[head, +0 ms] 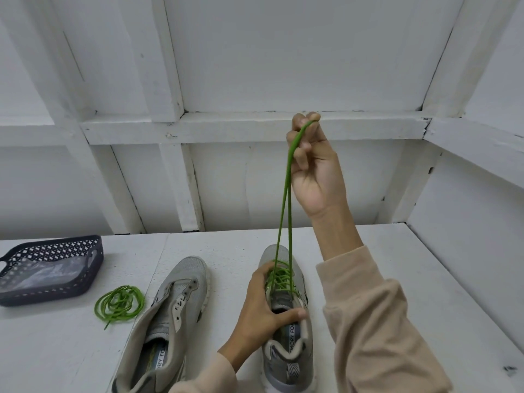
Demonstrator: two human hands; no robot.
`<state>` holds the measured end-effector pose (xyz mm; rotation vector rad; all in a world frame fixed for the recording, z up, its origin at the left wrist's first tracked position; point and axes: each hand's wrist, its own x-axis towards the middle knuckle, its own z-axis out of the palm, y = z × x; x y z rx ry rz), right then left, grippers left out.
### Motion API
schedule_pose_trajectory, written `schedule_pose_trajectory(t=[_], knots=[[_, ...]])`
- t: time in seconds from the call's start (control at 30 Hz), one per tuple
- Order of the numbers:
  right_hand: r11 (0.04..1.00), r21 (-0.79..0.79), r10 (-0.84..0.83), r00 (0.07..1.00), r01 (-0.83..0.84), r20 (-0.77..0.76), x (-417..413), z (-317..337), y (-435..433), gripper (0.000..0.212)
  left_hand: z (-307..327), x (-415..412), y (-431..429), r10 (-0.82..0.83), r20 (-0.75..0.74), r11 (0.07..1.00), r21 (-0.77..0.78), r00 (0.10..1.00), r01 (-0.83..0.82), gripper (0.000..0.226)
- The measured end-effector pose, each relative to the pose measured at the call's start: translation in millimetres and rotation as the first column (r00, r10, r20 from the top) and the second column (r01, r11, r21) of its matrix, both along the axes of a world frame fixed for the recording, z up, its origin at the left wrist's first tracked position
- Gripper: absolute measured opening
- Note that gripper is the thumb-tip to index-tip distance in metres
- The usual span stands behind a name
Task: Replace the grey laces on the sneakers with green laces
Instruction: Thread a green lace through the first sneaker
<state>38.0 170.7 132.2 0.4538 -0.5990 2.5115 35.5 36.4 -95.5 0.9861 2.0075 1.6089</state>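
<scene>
The right hand (314,171) pinches both ends of the green lace (285,211), holding them taut above the laced sneaker (286,373) near the table's (425,279) near edge. The left hand (263,310) grips that sneaker's collar. Lacing here appears nearly complete, though the hand hides some eyelets. The bare sneaker (181,282) beside it awaits the spare lace (119,303) coiled toward the left edge.

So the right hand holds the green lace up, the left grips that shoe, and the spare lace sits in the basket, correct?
No: the head view shows the spare lace on the table beside the basket, not in it. Rest holds.
</scene>
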Motion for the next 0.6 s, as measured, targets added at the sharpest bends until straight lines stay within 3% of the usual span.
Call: schedule_pose_trajectory(t=[0.07, 0.17, 0.23, 0.33, 0.4, 0.47, 0.5, 0.53, 0.6], knots=[[0.99, 0.109, -0.094, 0.996, 0.092, 0.012, 7.9, -6.5, 13.6, 0.008, -0.3, 1.0, -1.6, 0.016, 0.021, 1.0, 0.007, 1.0, -0.016, 0.1], [0.966, 0.166, -0.196, 0.98, 0.198, -0.027, 28.4, -22.1, 37.3, 0.008, 1.6, 6.4, -5.4, 0.058, 0.014, 0.996, 0.061, 0.998, -0.059, 0.077], [0.982, 0.03, -0.188, 0.982, 0.189, -0.03, 45.9, -38.6, 52.5, 0.016, 3.2, 9.6, -8.8, 0.1, 0.053, 0.983, 0.147, 0.994, -0.107, 0.054], [0.943, -0.302, 0.09, 0.98, -0.142, -0.179, 73.1, -77.4, 72.1, 0.019, 6.0, 9.1, -12.9, 0.142, 0.035, 0.976, 0.164, 0.989, -0.145, 0.034], [0.897, -0.384, 0.169, 0.972, -0.219, -0.161, 86.4, -104.8, 83.5, 0.023, 7.2, 6.1, -14.3, 0.137, 0.015, 0.977, 0.161, 0.99, -0.137, 0.026], [0.934, -0.348, 0.099, 0.994, -0.077, 0.048, 95.1, -121.2, 87.4, 0.017, 8.9, 3.2, -16.0, 0.125, -0.002, 0.977, 0.175, 0.992, -0.123, 0.024], [0.968, -0.246, -0.002, 0.977, 0.056, 0.213, 98.0, -127.2, 86.5, 0.013, 10.1, 1.4, -17.0, 0.12, -0.006, 0.974, 0.192, 0.993, -0.117, 0.025], [0.982, -0.111, -0.104, 0.931, 0.152, 0.351, 99.2, -134.0, 85.1, 0.012, 11.8, -0.6, -17.6, 0.116, -0.001, 0.969, 0.221, 0.993, -0.113, 0.027], [0.978, 0.087, -0.208, 0.81, 0.192, 0.548, 99.3, -147.6, 81.3, 0.007, 14.9, -7.3, -15.9, 0.142, 0.026, 0.948, 0.285, 0.99, -0.143, 0.028]])
